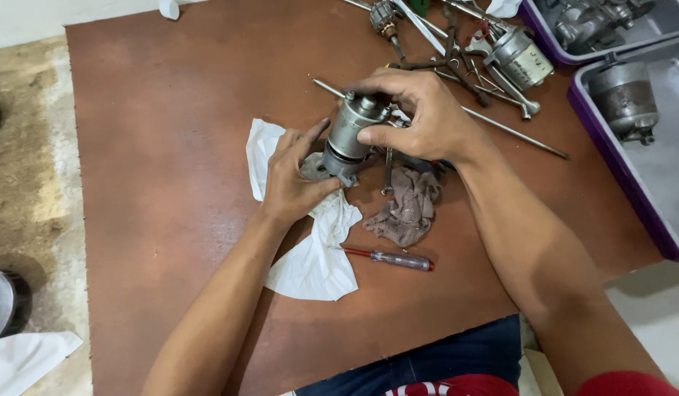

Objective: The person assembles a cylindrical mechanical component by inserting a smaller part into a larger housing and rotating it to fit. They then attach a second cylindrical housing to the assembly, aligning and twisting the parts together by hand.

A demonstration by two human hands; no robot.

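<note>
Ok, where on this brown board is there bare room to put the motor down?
Bare board runs left of the white cloth, and below the red screwdriver. The top right is crowded with loose tools and purple trays.

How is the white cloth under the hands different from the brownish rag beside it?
The white cloth is larger, looks clean, lies spread fairly flat, and runs under the left hand. The crumpled grey-brown rag is smaller, dingy, bunched in folds, below the right hand. Both lie on the brown board, flanking the red-tipped screwdriver.
</note>
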